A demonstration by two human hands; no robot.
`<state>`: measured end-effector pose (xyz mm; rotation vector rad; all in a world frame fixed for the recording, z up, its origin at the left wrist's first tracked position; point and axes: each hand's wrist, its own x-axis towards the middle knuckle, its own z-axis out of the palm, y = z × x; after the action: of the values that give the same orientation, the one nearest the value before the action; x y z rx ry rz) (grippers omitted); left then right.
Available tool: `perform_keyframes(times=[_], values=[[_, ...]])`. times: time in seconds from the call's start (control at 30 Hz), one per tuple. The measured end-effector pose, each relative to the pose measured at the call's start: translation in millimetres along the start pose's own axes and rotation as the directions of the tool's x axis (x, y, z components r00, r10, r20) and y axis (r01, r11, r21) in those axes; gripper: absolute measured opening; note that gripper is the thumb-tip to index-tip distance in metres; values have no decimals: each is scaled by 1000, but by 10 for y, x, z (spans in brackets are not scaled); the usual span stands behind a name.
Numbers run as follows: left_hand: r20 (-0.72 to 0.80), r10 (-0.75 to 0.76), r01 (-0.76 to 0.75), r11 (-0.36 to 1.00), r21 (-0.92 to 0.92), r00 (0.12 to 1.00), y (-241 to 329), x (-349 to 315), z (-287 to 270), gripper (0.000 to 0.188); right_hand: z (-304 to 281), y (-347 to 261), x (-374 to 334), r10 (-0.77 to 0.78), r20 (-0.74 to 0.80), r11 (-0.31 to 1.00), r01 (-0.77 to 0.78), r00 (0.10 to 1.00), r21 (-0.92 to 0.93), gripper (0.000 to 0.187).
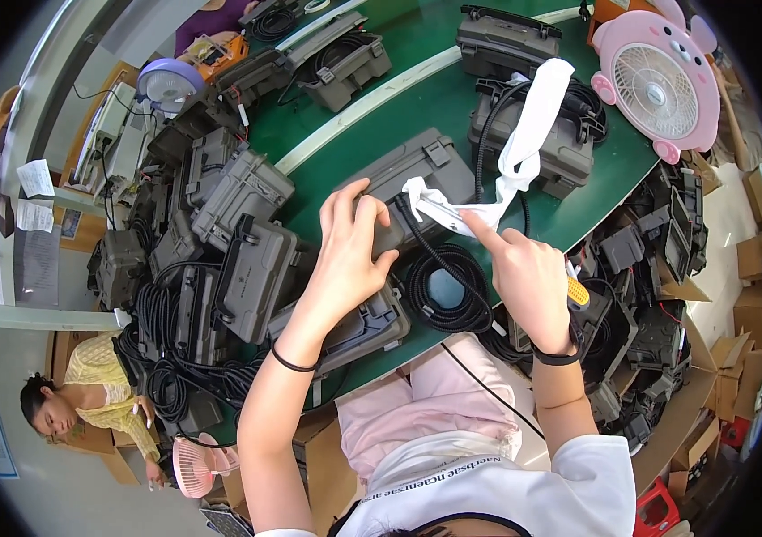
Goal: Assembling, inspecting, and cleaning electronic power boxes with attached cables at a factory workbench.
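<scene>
My left hand (345,255) reaches to a closed grey plastic case (421,166) on the green table. Its fingers are bent and apart at the case's near left corner, with nothing visible in them. My right hand (528,277) is closed around a yellow-handled tool (578,292), whose working end is hidden. The right index finger points out onto a crumpled white strip of cloth or film (533,125), which trails over the case's right side. Between my hands lies a coiled black cable (446,286), its end running up to the case.
More grey cases (246,277) with black cables crowd the left. Another case (537,134) stands at the back right beside a pink fan (658,80). Electronic parts (640,340) are heaped right of the table. A co-worker in yellow (99,380) is at the left.
</scene>
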<state>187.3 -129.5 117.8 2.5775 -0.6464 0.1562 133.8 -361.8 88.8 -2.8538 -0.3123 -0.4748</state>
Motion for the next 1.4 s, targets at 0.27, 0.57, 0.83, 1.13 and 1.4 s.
perform_keyframes(times=[0.27, 0.57, 0.83, 1.13, 1.4], values=[[5, -2, 2, 1000, 7, 1000, 12, 7, -8, 52, 42, -123, 21, -58, -19, 998, 58, 998, 35, 60], [-3, 14, -14, 1000, 10, 1000, 34, 15, -19, 53, -106, -74, -182, -69, 32, 997, 67, 997, 42, 61], [10, 3, -3, 1000, 18, 1000, 53, 20, -4, 52, 3, 78, -268, 53, -7, 996, -53, 999, 67, 63], [2, 5, -5, 1000, 15, 1000, 55, 23, -2, 51, 34, -29, -253, 63, -13, 989, -61, 998, 138, 62], [-3, -6, 6, 999, 32, 1000, 53, 13, -4, 52, -73, -210, -223, 9, 20, 1000, -9, 1000, 11, 63]])
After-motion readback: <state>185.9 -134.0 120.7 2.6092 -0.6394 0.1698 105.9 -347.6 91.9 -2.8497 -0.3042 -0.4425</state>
